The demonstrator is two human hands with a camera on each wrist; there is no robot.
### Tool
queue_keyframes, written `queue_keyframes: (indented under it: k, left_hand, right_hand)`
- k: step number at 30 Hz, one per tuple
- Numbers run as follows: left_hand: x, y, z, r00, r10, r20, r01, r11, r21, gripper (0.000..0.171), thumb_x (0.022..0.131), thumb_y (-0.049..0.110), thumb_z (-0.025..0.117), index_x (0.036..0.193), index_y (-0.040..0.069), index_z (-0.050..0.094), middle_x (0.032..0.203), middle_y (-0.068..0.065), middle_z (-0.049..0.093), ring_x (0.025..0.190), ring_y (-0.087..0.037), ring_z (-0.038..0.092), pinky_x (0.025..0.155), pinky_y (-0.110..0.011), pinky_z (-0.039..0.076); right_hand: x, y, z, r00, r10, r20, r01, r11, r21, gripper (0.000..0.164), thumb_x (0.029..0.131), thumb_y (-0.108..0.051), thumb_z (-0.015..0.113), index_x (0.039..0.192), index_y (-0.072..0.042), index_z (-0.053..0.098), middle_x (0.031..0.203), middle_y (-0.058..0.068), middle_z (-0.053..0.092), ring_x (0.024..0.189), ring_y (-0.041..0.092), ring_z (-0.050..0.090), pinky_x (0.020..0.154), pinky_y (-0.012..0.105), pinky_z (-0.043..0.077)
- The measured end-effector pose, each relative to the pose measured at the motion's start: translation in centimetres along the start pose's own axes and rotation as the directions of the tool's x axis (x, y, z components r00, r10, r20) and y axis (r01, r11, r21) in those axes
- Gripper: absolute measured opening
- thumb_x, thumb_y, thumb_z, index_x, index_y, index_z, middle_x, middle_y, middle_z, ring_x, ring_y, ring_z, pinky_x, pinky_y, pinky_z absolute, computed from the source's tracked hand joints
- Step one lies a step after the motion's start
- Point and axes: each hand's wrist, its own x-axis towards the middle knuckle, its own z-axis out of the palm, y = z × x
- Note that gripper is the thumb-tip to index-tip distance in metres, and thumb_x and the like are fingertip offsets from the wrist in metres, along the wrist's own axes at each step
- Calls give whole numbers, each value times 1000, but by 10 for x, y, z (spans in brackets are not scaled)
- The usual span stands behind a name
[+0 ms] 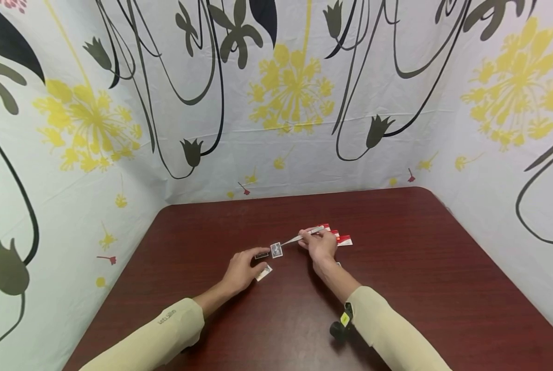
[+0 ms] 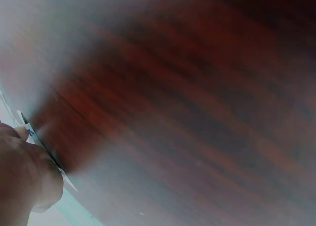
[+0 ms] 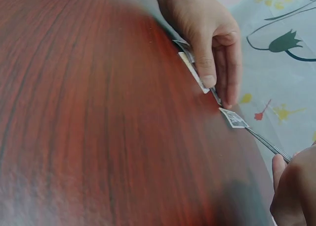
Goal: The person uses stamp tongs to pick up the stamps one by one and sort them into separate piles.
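My right hand (image 1: pixel 322 246) holds a pair of tweezers (image 3: pixel 269 145); their tips meet the edge of a small white-bordered grey picture, like a postage stamp (image 1: pixel 276 250). Beside that stamp is my left hand (image 1: pixel 243 268), thumb and forefinger apart and fairly straight. Its forefinger touches a dark stamp-like piece (image 1: pixel 261 255), partly covered by the fingers. The thumb is at a paler piece (image 1: pixel 264 273) nearer me. In the left wrist view, my left hand (image 2: pixel 29 174) shows at the lower left with thin paper edges by it.
Several red-and-white pieces (image 1: pixel 345 240) lie just beyond my right hand. A small pale corner (image 1: pixel 338 264) shows beside the right wrist. The dark red wooden table (image 1: pixel 387 221) ends at a flower-patterned cloth (image 1: pixel 239 175). A black device with a yellow mark (image 1: pixel 343 322) is on the right wrist.
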Motion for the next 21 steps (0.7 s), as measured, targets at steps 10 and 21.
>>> queue_keyframes:
  k: [10,21]
  left_hand:
    - [-1,1,1,1000,6,-4,-6,1000,-4,39,95,10,80,134,11,74,132,-8,73,129,-30,65,107,-51,51]
    - [-2,2,0,1000,14,8,-14,1000,-15,40,96,10,79,136,10,73,136,-8,72,133,-30,62,108,-51,50]
  right_hand:
    - [2,-15,-14,1000,4,15,-5,1000,24,5,92,13,74,97,13,72,83,14,76,67,12,75,67,31,63]
    - [-2,-46,-53,997,63,33,-63,998,9,24,97,5,74,116,17,66,93,13,78,74,14,78,77,34,63]
